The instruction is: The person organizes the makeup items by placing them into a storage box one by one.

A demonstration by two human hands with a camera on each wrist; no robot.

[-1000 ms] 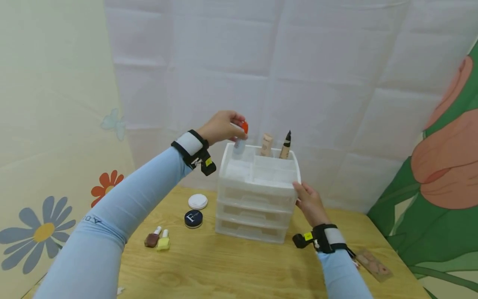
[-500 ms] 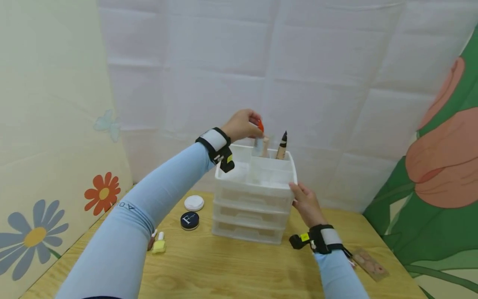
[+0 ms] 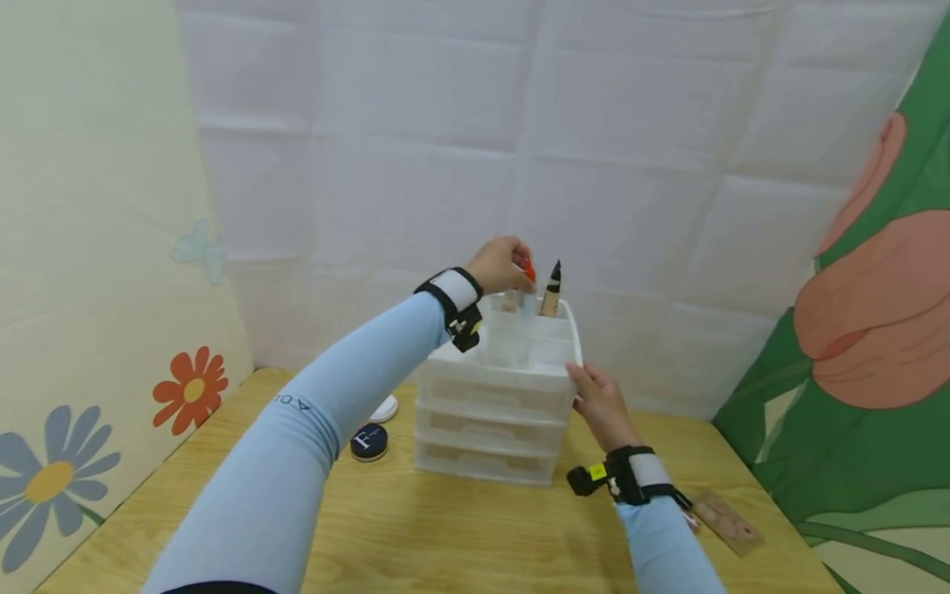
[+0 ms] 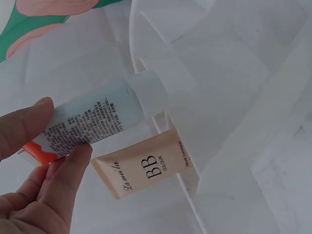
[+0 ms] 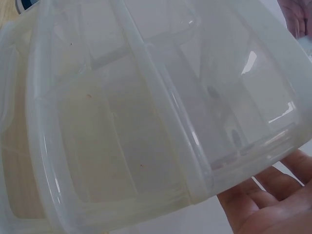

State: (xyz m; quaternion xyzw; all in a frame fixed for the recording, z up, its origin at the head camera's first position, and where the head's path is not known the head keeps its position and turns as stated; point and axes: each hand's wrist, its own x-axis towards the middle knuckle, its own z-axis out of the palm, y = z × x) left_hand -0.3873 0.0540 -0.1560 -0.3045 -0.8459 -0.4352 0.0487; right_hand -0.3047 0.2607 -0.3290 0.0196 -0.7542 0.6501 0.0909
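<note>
A white translucent three-drawer organizer (image 3: 490, 421) stands on the wooden table with a divided open tray on top. Above its rear compartments, my left hand (image 3: 500, 266) pinches a clear bottle (image 4: 95, 114) of printed text by its orange end, the whitish cap end downward. Beside that bottle, a beige BB cream tube (image 4: 144, 165) stands in a rear compartment. A beige tube with a pointed black top (image 3: 552, 290) leans at the right rear. My right hand (image 3: 603, 404) holds the organizer's right upper edge, thumb at the front corner and fingers along the side.
Left of the organizer lie a dark round compact (image 3: 369, 442) and a white round piece (image 3: 384, 408), partly behind my left sleeve. A flat patterned palette (image 3: 729, 521) lies at the right, beside my right forearm. White cloth (image 3: 371, 165) hangs behind.
My left hand has carried the bottle rightward across the tray, past the BB cream tube, then lowered it. My right hand keeps its hold. My left arm now covers the nail polish bottles.
</note>
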